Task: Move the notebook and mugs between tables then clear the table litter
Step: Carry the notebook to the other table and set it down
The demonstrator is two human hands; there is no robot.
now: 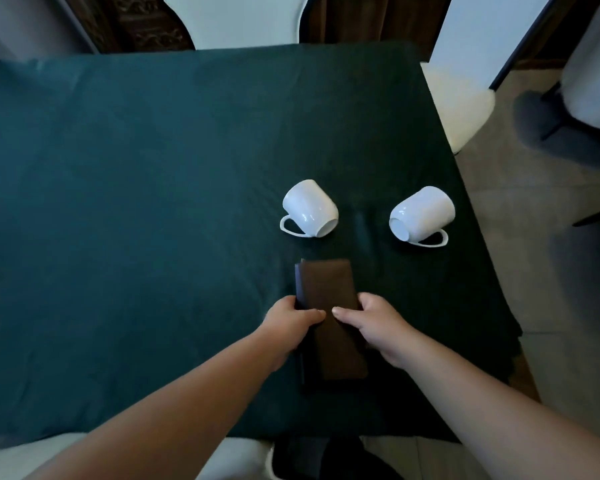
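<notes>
A brown notebook (329, 292) lies lengthwise on the dark green tablecloth (136, 202), near the front edge. My left hand (288, 323) grips its left edge and my right hand (371, 323) grips its right edge, thumbs on the cover. Beyond it two white mugs lie on their sides: the left mug (309, 209) with its base facing me and handle to the left, the right mug (421, 214) with its base facing me and handle to the right. Whether the notebook is lifted off the cloth I cannot tell.
White chairs stand at the far side (232, 19), at the right edge (458, 102) and close to me at the bottom (236, 459). The table's right edge drops to a tiled floor (551, 306).
</notes>
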